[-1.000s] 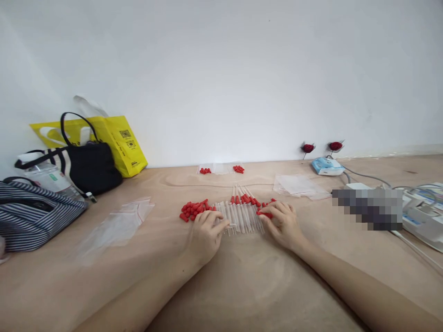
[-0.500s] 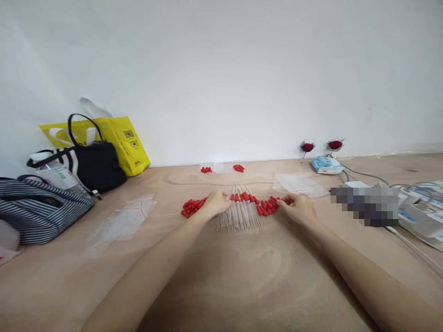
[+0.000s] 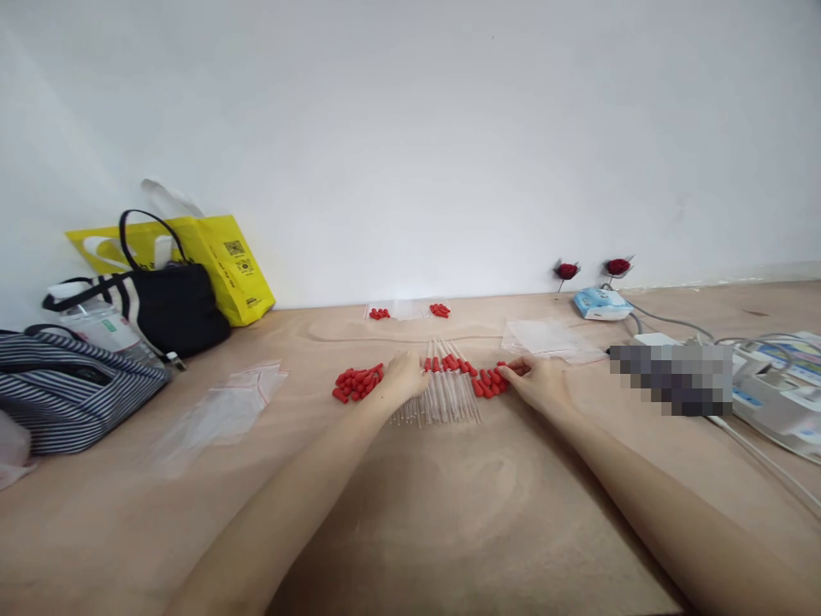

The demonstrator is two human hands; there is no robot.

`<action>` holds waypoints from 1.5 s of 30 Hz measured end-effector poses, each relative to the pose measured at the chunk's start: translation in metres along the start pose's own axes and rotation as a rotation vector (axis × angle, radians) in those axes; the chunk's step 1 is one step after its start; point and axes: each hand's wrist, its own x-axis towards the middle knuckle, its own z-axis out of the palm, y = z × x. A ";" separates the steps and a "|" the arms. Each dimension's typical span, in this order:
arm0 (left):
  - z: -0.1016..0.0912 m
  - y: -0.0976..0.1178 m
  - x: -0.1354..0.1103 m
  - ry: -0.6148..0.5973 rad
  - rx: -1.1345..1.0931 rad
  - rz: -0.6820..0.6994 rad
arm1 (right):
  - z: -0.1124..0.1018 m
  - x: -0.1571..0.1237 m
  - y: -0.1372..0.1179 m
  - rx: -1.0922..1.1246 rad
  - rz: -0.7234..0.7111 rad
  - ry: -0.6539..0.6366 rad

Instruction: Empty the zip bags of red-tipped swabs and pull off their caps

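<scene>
A bunch of thin clear glass tubes (image 3: 449, 395) lies fanned out on the wooden table, with several red rubber bulbs (image 3: 452, 364) across it. At its left side, my left hand (image 3: 405, 376) rests with curled fingers against the tubes. Its back hides the fingertips and whatever is in them. A loose heap of red bulbs (image 3: 352, 385) lies left of that hand. On the other side, my right hand (image 3: 539, 382) pinches with thumb and forefinger at a red bulb (image 3: 504, 368) on the edge of the right-hand heap (image 3: 486, 385).
Clear plastic bags lie on the left (image 3: 221, 411) and right (image 3: 548, 339). Near the wall are small bags with red bulbs (image 3: 440, 310). A striped bag (image 3: 83, 393), black bag (image 3: 183, 308) and yellow bag (image 3: 237, 274) stand left. Cables and a power strip (image 3: 776, 402) lie right.
My right hand has moved slightly left, in toward the right heap of red bulbs. My left hand stays beside the glass tubes. The whole view has shifted a little.
</scene>
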 end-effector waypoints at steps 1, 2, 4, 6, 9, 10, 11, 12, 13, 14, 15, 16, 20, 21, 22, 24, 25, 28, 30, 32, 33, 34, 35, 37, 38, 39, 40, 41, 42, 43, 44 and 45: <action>0.000 -0.001 -0.005 0.023 -0.005 0.026 | 0.000 0.000 -0.001 -0.015 -0.003 0.003; 0.002 -0.002 -0.012 0.055 -0.016 0.058 | 0.001 0.001 -0.001 -0.033 -0.007 0.003; 0.006 -0.010 -0.029 0.146 -0.050 0.153 | 0.000 0.002 -0.001 -0.057 -0.012 -0.001; 0.011 -0.023 -0.046 0.304 -0.109 0.346 | -0.002 0.004 0.000 -0.064 -0.005 0.019; 0.019 -0.046 -0.067 0.370 -0.124 0.590 | -0.005 0.005 0.004 -0.089 0.016 0.070; 0.020 -0.052 -0.072 0.362 -0.114 0.636 | -0.005 0.006 0.005 -0.099 0.020 0.078; 0.021 -0.057 -0.075 0.352 -0.103 0.660 | -0.006 0.006 0.006 -0.104 0.022 0.078; 0.022 -0.061 -0.076 0.347 -0.090 0.665 | -0.006 0.006 0.007 -0.101 0.022 0.072; 0.022 -0.063 -0.077 0.346 -0.076 0.655 | -0.006 0.005 0.008 -0.093 0.024 0.063; 0.022 -0.063 -0.077 0.345 -0.063 0.638 | -0.006 0.004 0.009 -0.083 0.025 0.052; 0.023 -0.064 -0.076 0.343 -0.051 0.621 | -0.007 0.004 0.010 -0.070 0.026 0.043; 0.023 -0.063 -0.074 0.336 -0.041 0.606 | -0.007 0.003 0.010 -0.053 0.029 0.038; 0.024 -0.061 -0.071 0.305 -0.024 0.589 | -0.009 0.000 0.005 0.016 0.028 0.047; 0.024 -0.061 -0.071 0.305 -0.028 0.586 | -0.009 0.001 0.000 0.017 0.009 0.040; 0.025 -0.061 -0.071 0.307 -0.034 0.583 | -0.009 0.002 -0.005 0.001 -0.017 0.023; 0.025 -0.062 -0.071 0.309 -0.049 0.570 | -0.007 0.007 -0.020 -0.084 -0.061 -0.052; 0.025 -0.063 -0.071 0.307 -0.054 0.561 | -0.006 0.011 -0.028 -0.141 -0.059 -0.102; 0.025 -0.064 -0.070 0.289 -0.056 0.546 | 0.004 0.027 -0.048 -0.236 0.000 -0.227; 0.025 -0.067 -0.069 0.281 -0.049 0.557 | 0.013 0.040 -0.056 -0.253 0.041 -0.287; 0.024 -0.071 -0.067 0.276 -0.032 0.591 | 0.021 0.051 -0.059 -0.262 0.072 -0.349; 0.023 -0.073 -0.066 0.271 -0.019 0.612 | 0.024 0.056 -0.060 -0.262 0.080 -0.375; 0.022 -0.076 -0.064 0.265 -0.004 0.630 | 0.027 0.059 -0.060 -0.260 0.082 -0.394; 0.022 -0.079 -0.062 0.261 0.012 0.638 | 0.030 0.062 -0.059 -0.256 0.080 -0.407; 0.021 -0.084 -0.059 0.261 0.037 0.629 | 0.034 0.065 -0.059 -0.251 0.071 -0.417; 0.020 -0.086 -0.058 0.264 0.044 0.615 | 0.035 0.066 -0.059 -0.249 0.068 -0.419; 0.020 -0.087 -0.058 0.267 0.045 0.603 | 0.036 0.066 -0.059 -0.249 0.065 -0.418; 0.020 -0.087 -0.058 0.269 0.041 0.598 | 0.036 0.066 -0.059 -0.250 0.063 -0.418; 0.020 -0.087 -0.059 0.271 0.030 0.604 | 0.036 0.066 -0.060 -0.252 0.062 -0.416; 0.020 -0.085 -0.060 0.274 0.016 0.618 | 0.035 0.066 -0.060 -0.254 0.062 -0.413; 0.020 -0.082 -0.062 0.276 0.002 0.636 | 0.033 0.065 -0.061 -0.257 0.063 -0.409; 0.020 -0.078 -0.063 0.272 -0.008 0.657 | 0.031 0.065 -0.061 -0.259 0.065 -0.404; 0.020 -0.073 -0.065 0.260 -0.011 0.679 | 0.027 0.064 -0.062 -0.262 0.066 -0.396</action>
